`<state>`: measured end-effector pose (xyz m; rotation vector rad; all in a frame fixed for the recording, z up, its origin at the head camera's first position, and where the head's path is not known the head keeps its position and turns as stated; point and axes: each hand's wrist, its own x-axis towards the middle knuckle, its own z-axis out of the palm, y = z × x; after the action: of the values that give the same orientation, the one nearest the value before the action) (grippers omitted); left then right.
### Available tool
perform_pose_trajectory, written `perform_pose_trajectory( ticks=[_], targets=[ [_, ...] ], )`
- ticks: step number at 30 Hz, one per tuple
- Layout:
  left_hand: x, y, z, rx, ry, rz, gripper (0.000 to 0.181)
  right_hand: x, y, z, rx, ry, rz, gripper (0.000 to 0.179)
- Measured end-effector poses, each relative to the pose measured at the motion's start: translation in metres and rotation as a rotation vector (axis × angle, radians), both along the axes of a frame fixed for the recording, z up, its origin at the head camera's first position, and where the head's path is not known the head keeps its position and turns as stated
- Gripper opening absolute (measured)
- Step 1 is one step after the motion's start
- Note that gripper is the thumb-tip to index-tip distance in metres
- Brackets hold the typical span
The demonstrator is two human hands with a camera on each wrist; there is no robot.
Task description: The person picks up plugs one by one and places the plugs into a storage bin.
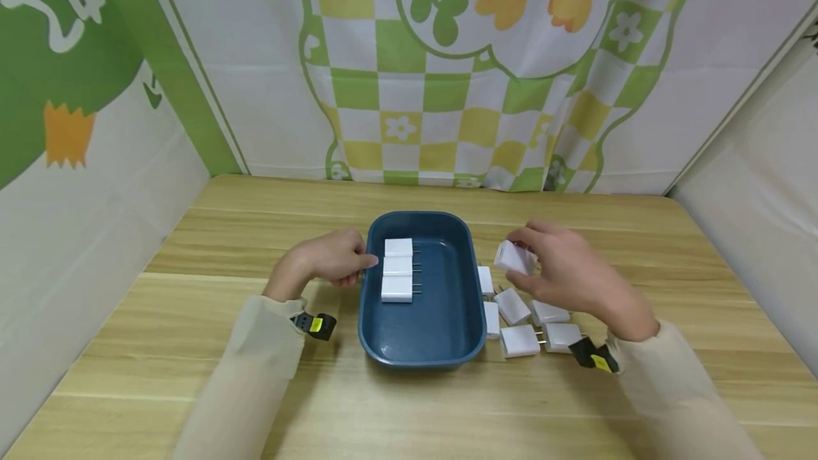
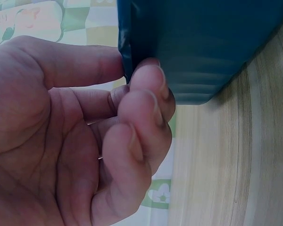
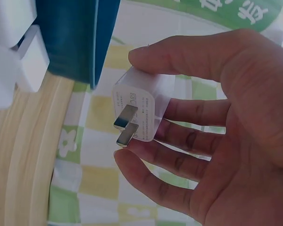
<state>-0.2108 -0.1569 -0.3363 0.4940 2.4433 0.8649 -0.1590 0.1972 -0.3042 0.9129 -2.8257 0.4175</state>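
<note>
My left hand (image 1: 339,256) pinches the left rim of a blue plastic basin (image 1: 423,336), thumb over the edge and fingers on the outer wall. Inside the basin, along its left side, three white plug chargers (image 1: 397,266) lie in a row with their prongs toward the right. My right hand (image 1: 565,268) holds another white charger (image 3: 144,99) between thumb and fingers, raised just right of the basin. In the right wrist view its two flat metal prongs (image 3: 126,125) and the printed end face show.
Several more white chargers (image 1: 520,341) lie loosely on the wooden table (image 1: 255,375) against and near the basin's right side, below my right hand. A patterned curtain (image 1: 409,91) hangs behind the table's far edge, with white cloth walls at both sides.
</note>
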Motion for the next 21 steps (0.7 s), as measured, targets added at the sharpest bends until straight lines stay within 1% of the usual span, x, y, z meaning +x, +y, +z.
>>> perform_pose_trajectory(
  ticks=[8, 16, 21],
  targets=[
    [0.0, 0.001, 0.001, -0.019, -0.004, -0.001, 0.042, -0.003, -0.021, 0.006, 0.036, 0.007, 0.067, 0.039],
    [0.0, 0.001, 0.002, -0.031, -0.003, -0.002, 0.042, -0.006, -0.041, 0.01, 0.079, -0.022, 0.101, 0.042],
    [0.0, 0.001, 0.002, -0.035, -0.005, -0.003, 0.041, -0.008, -0.054, 0.01, 0.101, -0.062, 0.115, 0.042]
  ],
)
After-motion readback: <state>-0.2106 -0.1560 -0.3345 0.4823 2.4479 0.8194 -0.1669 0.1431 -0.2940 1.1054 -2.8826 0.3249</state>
